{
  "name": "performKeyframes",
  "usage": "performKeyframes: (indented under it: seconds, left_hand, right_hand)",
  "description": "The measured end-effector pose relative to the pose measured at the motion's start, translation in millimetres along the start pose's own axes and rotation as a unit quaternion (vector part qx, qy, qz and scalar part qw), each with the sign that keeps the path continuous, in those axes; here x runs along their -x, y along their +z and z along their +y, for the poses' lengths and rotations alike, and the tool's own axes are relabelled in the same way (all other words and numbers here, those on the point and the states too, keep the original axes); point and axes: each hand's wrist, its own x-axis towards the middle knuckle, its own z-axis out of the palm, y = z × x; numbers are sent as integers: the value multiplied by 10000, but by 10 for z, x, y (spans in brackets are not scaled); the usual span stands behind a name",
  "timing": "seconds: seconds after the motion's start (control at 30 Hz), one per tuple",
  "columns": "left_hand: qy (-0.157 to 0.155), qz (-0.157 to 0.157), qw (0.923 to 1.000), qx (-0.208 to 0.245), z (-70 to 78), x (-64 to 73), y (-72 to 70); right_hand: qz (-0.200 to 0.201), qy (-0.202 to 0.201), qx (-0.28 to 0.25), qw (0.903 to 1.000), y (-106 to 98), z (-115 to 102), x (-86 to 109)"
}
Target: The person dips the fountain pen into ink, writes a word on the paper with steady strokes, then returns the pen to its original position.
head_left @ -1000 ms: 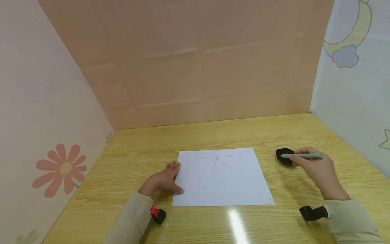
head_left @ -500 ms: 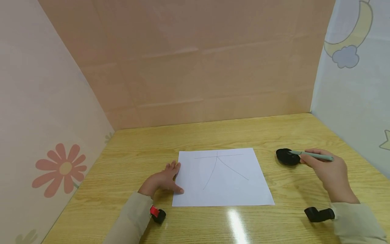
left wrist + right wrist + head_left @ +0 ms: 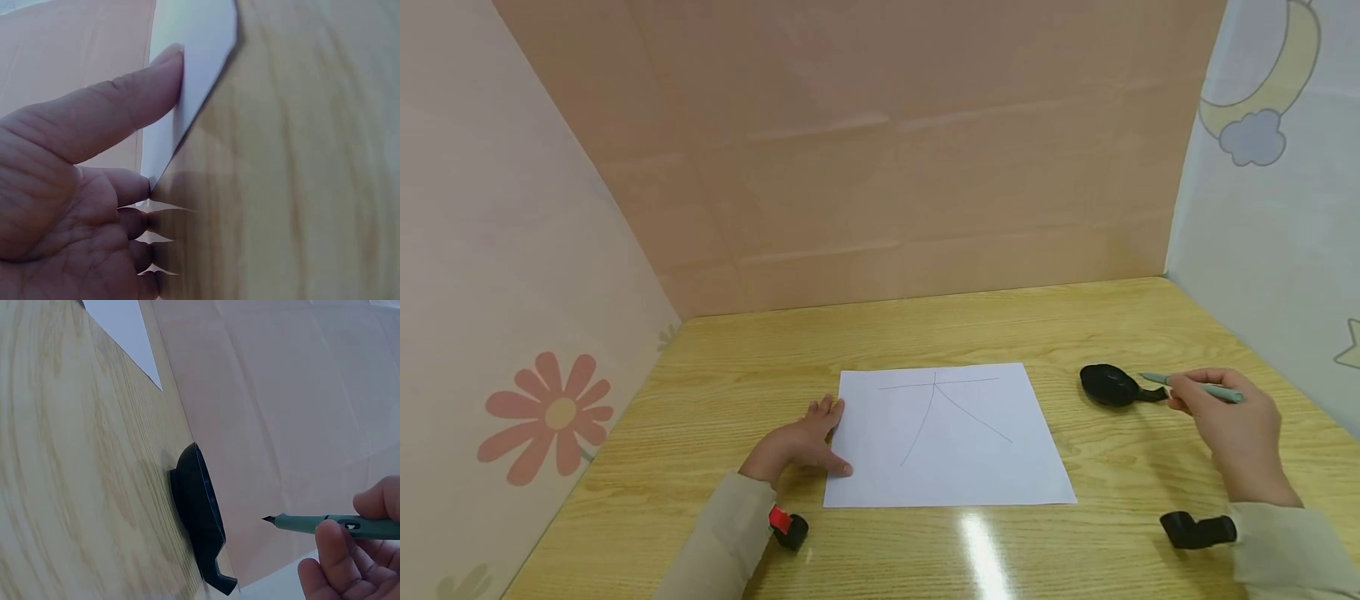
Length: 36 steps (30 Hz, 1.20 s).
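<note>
A white sheet of paper (image 3: pixel 955 433) lies on the wooden table, with thin dark strokes drawn across its upper and middle part. My left hand (image 3: pixel 805 437) rests at the paper's left edge, fingers spread; the thumb (image 3: pixel 150 75) lies over the sheet in the left wrist view. My right hand (image 3: pixel 1236 421) pinches a green fountain pen (image 3: pixel 300 523) between thumb and fingers, its bare nib pointing left. Just left of that hand stands a small black dish with a short handle (image 3: pixel 1108 386). In the right wrist view the nib is apart from the black dish.
The wooden table (image 3: pixel 760 350) meets a pinkish back panel (image 3: pixel 887 167) and pale side panels with printed flower and moon. Black wrist-camera mounts (image 3: pixel 1198 531) sit below each sleeve. A light reflection shows near the table's front.
My right hand has moved right with the pen, drawing the nib from over the black dish to beyond its right side; the dish's handle now shows. The left hand has stayed still.
</note>
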Motion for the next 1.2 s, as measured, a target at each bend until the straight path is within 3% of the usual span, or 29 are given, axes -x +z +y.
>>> performKeyframes:
  seconds: [0.17,0.47,0.6,0.77,1.2]
  left_hand:
    - [15,2,10000,-19,-6,2,4]
    - [7,5,10000,13,7,12,2]
    - [-3,-1,10000,15,5,14,-1]
    - [-10,0,10000,-33,7,3,-8]
    - [37,8,9999,-106,23,7,-26]
  right_hand:
    - [157,-157,-219,9995,-38,21,5]
    - [96,304,-250,9992,-23,86,-5]
    - [170,119,326,9993,-24,126,-6]
    - [361,-8,1316,9907,-10,172,6]
    - [565,-344,2022,9771,29,190,36]
